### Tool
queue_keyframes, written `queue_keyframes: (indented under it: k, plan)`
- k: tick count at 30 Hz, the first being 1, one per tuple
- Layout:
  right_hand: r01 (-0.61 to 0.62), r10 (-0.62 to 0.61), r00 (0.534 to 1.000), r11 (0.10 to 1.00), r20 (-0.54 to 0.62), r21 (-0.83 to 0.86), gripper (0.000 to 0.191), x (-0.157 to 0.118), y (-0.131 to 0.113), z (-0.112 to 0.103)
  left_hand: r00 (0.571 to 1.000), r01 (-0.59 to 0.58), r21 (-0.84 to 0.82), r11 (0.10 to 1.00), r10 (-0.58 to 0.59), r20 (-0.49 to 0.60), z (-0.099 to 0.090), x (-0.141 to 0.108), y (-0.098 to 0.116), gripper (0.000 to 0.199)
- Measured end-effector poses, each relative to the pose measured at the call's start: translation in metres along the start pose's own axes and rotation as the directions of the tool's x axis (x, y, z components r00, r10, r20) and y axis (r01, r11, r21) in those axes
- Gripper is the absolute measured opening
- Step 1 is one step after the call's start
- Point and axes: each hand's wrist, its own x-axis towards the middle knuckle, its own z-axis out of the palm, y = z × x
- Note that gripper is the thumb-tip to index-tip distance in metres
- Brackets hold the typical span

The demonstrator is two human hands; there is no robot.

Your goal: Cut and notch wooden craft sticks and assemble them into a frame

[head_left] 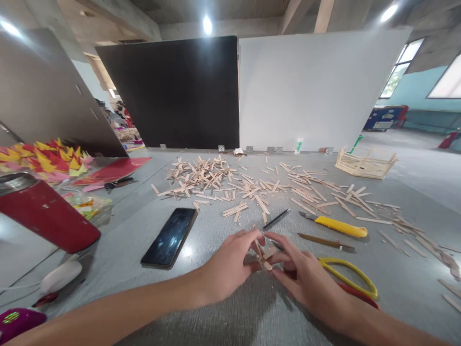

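My left hand (234, 262) and my right hand (302, 274) meet low in the middle of the head view. Between their fingertips is a small piece made of crossed wooden sticks (264, 259). The left thumb and forefinger pinch it from the left, while the right fingers close on it from the other side. A black pen (276, 218) lies just beyond the fingertips. To the right of my right hand are a yellow cutter knife (340, 226), a narrow brown blade (326, 241) and scissors with yellow and red handles (372, 288), partly hidden by the hand.
Loose wooden sticks (205, 175) spread across the grey table (122, 269). A phone (169, 238) lies left of my hands. Further left are a red bottle (50, 214) and a white mouse (61, 275). A stick frame (365, 165) stands back right, before upright boards (302, 91).
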Motion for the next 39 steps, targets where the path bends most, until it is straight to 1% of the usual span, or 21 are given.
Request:
queue_keyframes:
  k: [4,10,14,18,22,24,28,31,35,39]
  plan:
    - [0.006,-0.006,1.0,1.0,0.007,0.03,0.063,-0.0006,-0.0014,0.0,0.997,-0.056,0.003,0.998,0.056,0.049,0.0015,0.0012,-0.0066,0.032]
    - [-0.006,0.003,0.999,0.998,-0.04,-0.062,0.059,-0.0023,-0.0001,0.0002,0.991,-0.094,0.012,0.996,0.092,0.098,0.0031,0.0014,-0.0099,0.041]
    - [-0.022,0.019,0.999,0.997,-0.032,-0.071,0.061,-0.0018,0.0008,0.0007,0.988,-0.096,0.003,0.995,0.094,0.123,0.0016,0.0012,-0.0062,0.045]
    - [-0.013,0.01,0.999,0.998,-0.04,-0.057,0.059,-0.0006,-0.0004,0.0005,0.988,-0.088,-0.008,0.996,0.088,0.127,0.0007,0.0018,-0.0045,0.043]
    - [-0.019,0.017,0.999,0.998,-0.032,-0.053,0.058,0.0,-0.0019,-0.0002,0.988,-0.081,-0.014,0.997,0.082,0.131,-0.0011,0.0022,-0.0036,0.046]
    - [-0.014,0.013,1.0,1.0,-0.024,-0.023,0.06,-0.0002,-0.0016,-0.0003,0.988,-0.079,-0.013,0.997,0.08,0.129,-0.0022,0.002,-0.003,0.048]
    - [-0.013,0.013,1.0,0.999,-0.009,0.05,0.064,-0.0006,-0.0001,-0.0002,0.988,-0.072,-0.023,0.997,0.075,0.136,-0.0027,0.0009,-0.0029,0.059]
    - [-0.015,0.015,1.0,1.0,-0.018,0.003,0.062,-0.0007,0.001,0.0,0.985,-0.071,-0.024,0.997,0.074,0.158,-0.0018,0.0008,-0.0042,0.06]
    - [-0.002,0.001,1.0,0.999,-0.025,-0.04,0.066,-0.0014,0.0032,0.0005,0.984,-0.076,0.011,0.997,0.073,0.162,-0.0009,0.0019,-0.0066,0.056]
    - [-0.011,0.011,0.999,1.0,-0.031,-0.001,0.063,-0.0013,0.0047,0.0011,0.987,-0.078,0.08,0.994,0.066,0.146,-0.0033,0.0026,-0.0073,0.056]
